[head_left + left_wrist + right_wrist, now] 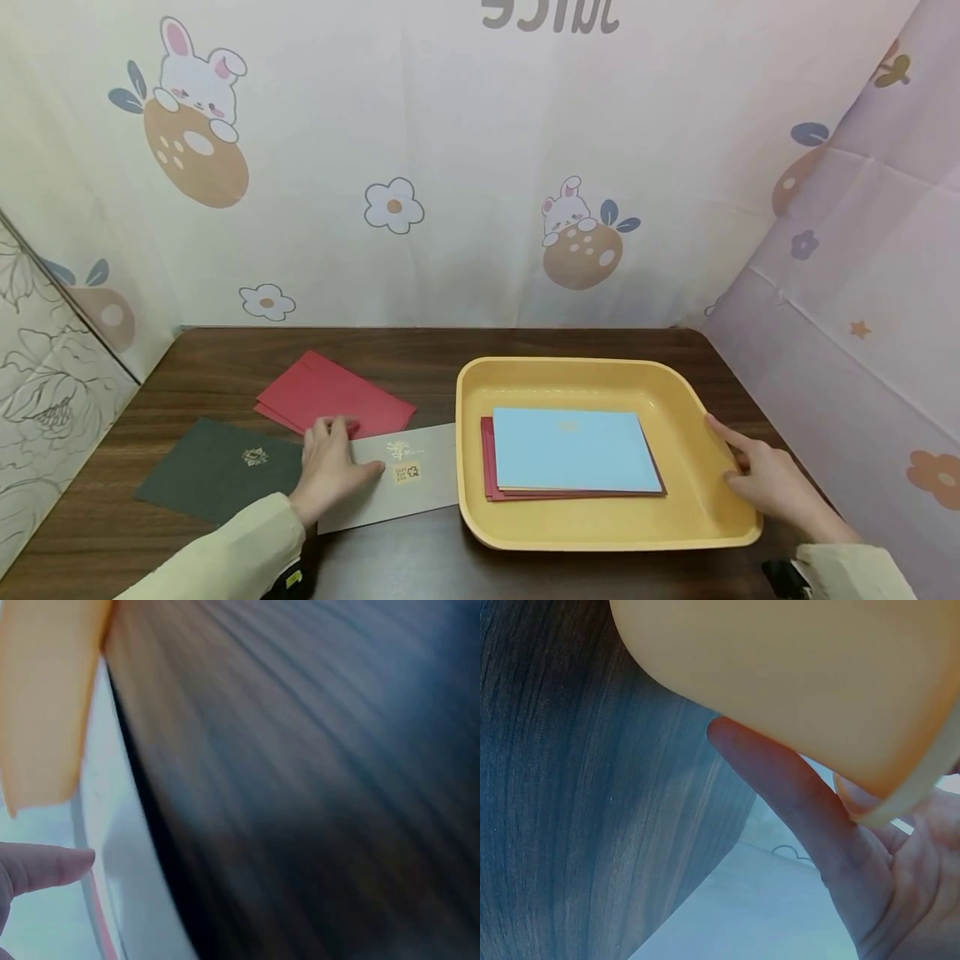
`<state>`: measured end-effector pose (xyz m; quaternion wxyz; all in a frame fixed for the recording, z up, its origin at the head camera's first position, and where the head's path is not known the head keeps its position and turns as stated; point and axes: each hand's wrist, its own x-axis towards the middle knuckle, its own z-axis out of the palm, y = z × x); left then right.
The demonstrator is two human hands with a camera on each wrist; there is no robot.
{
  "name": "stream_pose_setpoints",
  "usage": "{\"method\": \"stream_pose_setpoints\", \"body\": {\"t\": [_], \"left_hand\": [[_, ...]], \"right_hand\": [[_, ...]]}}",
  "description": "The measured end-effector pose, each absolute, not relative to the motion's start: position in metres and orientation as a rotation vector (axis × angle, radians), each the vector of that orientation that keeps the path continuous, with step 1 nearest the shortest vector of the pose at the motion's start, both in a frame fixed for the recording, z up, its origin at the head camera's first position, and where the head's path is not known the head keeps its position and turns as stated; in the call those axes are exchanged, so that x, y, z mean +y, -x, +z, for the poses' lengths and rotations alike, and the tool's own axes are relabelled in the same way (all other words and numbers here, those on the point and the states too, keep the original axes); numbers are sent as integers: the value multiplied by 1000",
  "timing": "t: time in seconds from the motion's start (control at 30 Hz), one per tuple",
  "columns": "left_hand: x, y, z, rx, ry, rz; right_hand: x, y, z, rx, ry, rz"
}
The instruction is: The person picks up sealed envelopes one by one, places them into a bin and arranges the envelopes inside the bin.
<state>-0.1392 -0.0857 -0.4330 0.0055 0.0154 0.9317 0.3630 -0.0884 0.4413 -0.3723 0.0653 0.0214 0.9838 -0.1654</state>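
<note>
At the left end of a grey envelope [367,500] with gold print and a small "just for you" sticker, my left hand [330,462] grips, thumb over its face and bent fingers by its far edge. That envelope's right end meets the left wall of a yellow tray [555,533]. My right hand [768,479] holds the tray's right rim, its wall between thumb and fingers in the right wrist view. Inside the tray, a light blue envelope [573,454] lies over red envelopes [489,467]. The left wrist view is blurred, with one digit [52,866] over the pale envelope.
Red envelopes [337,392] lie behind my left hand, partly overlapped by it. A dark green envelope [217,467] with a gold emblem lies to its left. All rest on a dark wooden table [435,342], with printed cloth [465,275] hanging behind and at the right.
</note>
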Motion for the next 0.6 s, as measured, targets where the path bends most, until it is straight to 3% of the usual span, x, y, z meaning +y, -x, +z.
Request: {"method": "stream_pose_setpoints", "body": {"t": [0.6], "left_hand": [[-103, 138, -432, 2930, 85, 881]], "right_hand": [[440, 90, -372, 2945, -86, -492]]}}
